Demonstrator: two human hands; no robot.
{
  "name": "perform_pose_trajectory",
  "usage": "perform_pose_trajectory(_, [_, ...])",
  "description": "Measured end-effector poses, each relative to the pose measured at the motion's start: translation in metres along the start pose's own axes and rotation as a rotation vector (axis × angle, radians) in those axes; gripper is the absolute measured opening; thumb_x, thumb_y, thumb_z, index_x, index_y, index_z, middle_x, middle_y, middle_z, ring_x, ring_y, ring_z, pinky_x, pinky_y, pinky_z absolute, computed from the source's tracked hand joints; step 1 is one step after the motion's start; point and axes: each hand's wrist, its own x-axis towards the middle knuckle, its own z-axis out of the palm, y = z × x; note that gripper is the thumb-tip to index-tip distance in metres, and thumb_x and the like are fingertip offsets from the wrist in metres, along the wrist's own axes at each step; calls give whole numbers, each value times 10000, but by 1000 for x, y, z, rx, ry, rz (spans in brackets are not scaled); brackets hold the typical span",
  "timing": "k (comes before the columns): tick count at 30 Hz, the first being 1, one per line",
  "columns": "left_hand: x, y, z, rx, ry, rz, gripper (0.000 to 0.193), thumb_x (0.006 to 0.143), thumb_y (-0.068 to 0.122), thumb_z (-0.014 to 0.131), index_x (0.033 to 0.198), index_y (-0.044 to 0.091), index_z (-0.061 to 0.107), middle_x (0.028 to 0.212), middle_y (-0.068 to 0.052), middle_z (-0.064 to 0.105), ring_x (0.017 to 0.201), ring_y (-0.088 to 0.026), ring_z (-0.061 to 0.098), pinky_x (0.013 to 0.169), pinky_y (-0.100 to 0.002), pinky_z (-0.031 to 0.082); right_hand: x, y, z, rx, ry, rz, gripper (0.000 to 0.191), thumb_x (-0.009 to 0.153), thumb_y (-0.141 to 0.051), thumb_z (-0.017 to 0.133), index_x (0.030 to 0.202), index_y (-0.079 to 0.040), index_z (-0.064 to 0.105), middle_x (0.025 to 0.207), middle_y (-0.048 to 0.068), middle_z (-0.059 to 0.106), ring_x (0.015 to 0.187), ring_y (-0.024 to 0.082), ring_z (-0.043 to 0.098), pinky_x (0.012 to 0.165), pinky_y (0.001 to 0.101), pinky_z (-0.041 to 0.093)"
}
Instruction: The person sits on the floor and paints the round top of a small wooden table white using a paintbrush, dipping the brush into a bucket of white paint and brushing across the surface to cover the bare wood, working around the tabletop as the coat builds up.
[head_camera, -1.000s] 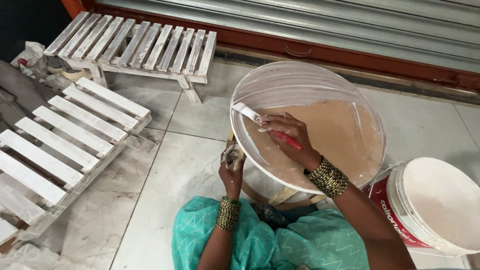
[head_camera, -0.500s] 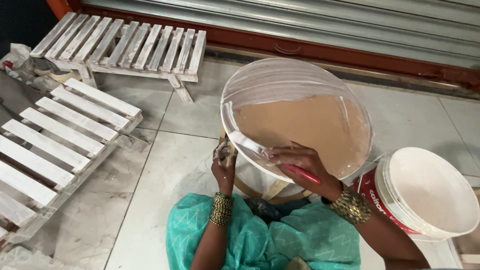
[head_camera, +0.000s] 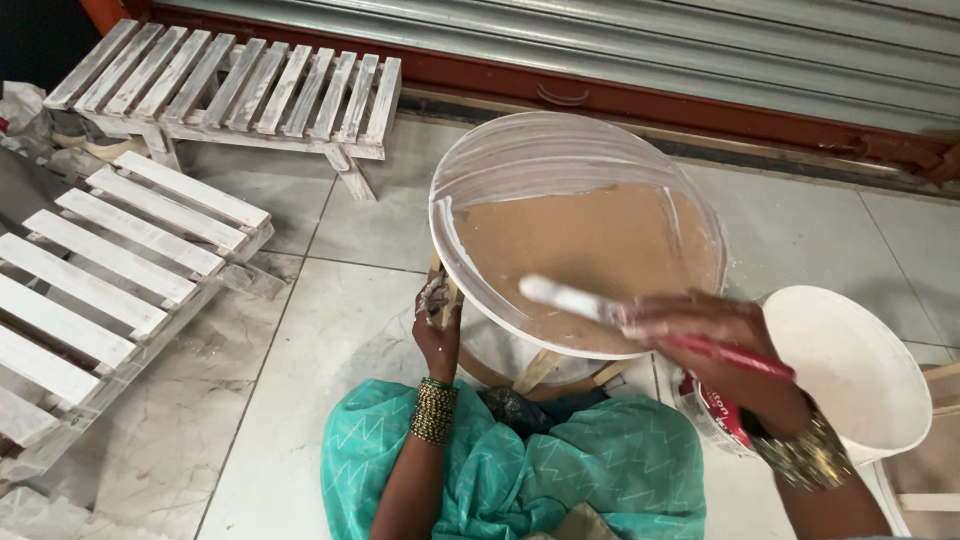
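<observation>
Head view: your right hand (head_camera: 700, 330) has its fingers closed round the red-handled paintbrush (head_camera: 610, 312), light and stiff, wet tip on the round table top (head_camera: 590, 240); your left hand (head_camera: 438, 325) grips the table's wooden leg (head_camera: 447, 300); hold there, the paint is slippery.

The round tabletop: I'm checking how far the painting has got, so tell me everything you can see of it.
The round tabletop looks like brown board on pale wooden legs, tilted slightly toward the camera. White paint covers its far arc and rim in streaky strokes; the middle and near part remain bare brown. The right hand holds a red-handled brush over its near edge, blurred. The left hand grips a leg beneath its left rim.
</observation>
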Motion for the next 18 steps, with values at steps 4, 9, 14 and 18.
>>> perform_pose_trajectory(4, [0,-6,0,64,13,10,508,843,69,788,1317,20,615,1195,-137,718,1043,-245,710,915,-360,549,48,32,33,33,63,81,240,865,-45,785,1102,-68,765,1151,104,770,1029,216,775,872,329,625])
perform_pose_trajectory(9, [1,-6,-1,26,11,51,514,844,65,778,1327,17,610,1204,-142,716,1047,-247,708,909,-351,549,122,68,98,204,151,47,244,894,-39,775,1137,-37,750,1164,130,766,1016,214,765,896,302,616])
perform_pose_trajectory(14, [3,0,-2,-5,11,23,507,848,74,781,1325,23,614,1191,-132,723,1043,-235,717,912,-344,554,141,77,115,169,103,53,246,852,-19,791,1097,-34,767,1150,138,774,1026,224,770,896,310,605])
perform_pose_trajectory(18, [4,-1,0,16,16,24,509,847,78,786,1321,18,612,1201,-125,712,1021,-228,710,904,-340,554,117,62,93,260,-7,112,247,875,-44,772,1121,-40,757,1161,131,774,1058,227,770,908,312,611])
